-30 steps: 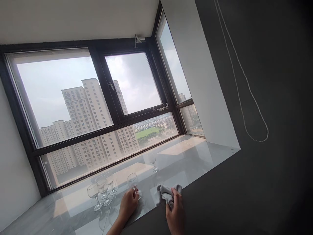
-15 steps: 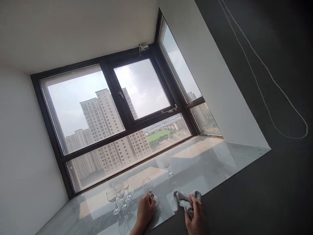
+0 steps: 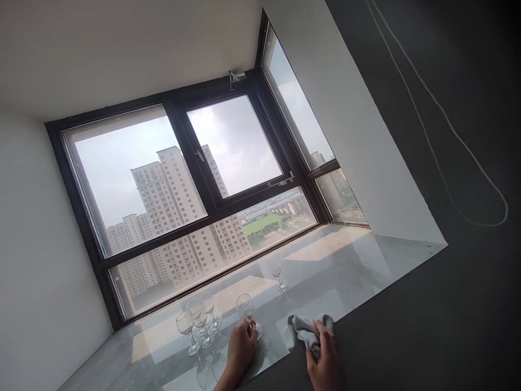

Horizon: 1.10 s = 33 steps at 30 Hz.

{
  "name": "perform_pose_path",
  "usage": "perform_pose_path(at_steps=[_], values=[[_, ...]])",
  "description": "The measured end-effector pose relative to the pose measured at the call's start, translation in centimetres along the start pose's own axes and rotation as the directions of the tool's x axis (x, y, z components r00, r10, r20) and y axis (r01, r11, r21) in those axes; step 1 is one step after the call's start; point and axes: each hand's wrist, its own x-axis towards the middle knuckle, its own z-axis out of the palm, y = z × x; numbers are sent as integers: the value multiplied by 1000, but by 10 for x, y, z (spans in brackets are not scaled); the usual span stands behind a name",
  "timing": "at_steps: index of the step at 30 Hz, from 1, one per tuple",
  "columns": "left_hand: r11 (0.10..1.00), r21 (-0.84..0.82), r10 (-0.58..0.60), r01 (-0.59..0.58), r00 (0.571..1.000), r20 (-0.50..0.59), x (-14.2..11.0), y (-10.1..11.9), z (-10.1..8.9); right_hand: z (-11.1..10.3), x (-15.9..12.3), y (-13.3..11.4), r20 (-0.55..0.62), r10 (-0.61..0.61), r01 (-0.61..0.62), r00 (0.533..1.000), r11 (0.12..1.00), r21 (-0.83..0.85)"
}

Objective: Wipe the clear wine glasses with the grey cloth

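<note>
Toward the near edge of the glossy windowsill (image 3: 366,274), 1 stemmed glass (image 3: 244,305) is in the left hand (image 3: 241,350), whose fingers close around its stem, probably to steady it while leaving the bowl exposed. Close by on the right, the right hand (image 3: 324,361) pinches a bunched grey cloth (image 3: 305,329) between partly curled fingers and thumb, likely keeping it from slipping off. At least 3 more glasses (image 3: 184,324) cluster at left; 1 other glass (image 3: 280,287) stands farther back. Beyond rises a dark-framed window (image 3: 134,253); a cord loop (image 3: 506,209) hangs far right.
</note>
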Motion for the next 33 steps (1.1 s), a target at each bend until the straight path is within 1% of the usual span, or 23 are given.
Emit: perform_pose_path(at_steps=[5,11,18,24,29,33], values=[[1000,0,7,-7,1000,-14,0,-2,2,-2,1,-2,27,40,-40,999,999,-5],[1000,15,13,-12,1000,-12,1,-3,2,-2,0,-2,35,50,-50,998,999,5],[1000,-8,8,-8,1000,-12,2,-8,5,-2,1,-4,21,18,-17,1000,1000,-18],[999,14,49,-49,999,-23,3,-10,5,-9,4,-13,9,-19,19,1000,1000,-22],[998,8,57,-57,998,-10,4,-13,5,-15,6,-23,45,17,-16,999,1000,-20],[997,-46,60,-60,998,1,5,-13,3,-20,8,-29,68,66,-66,996,998,-7]])
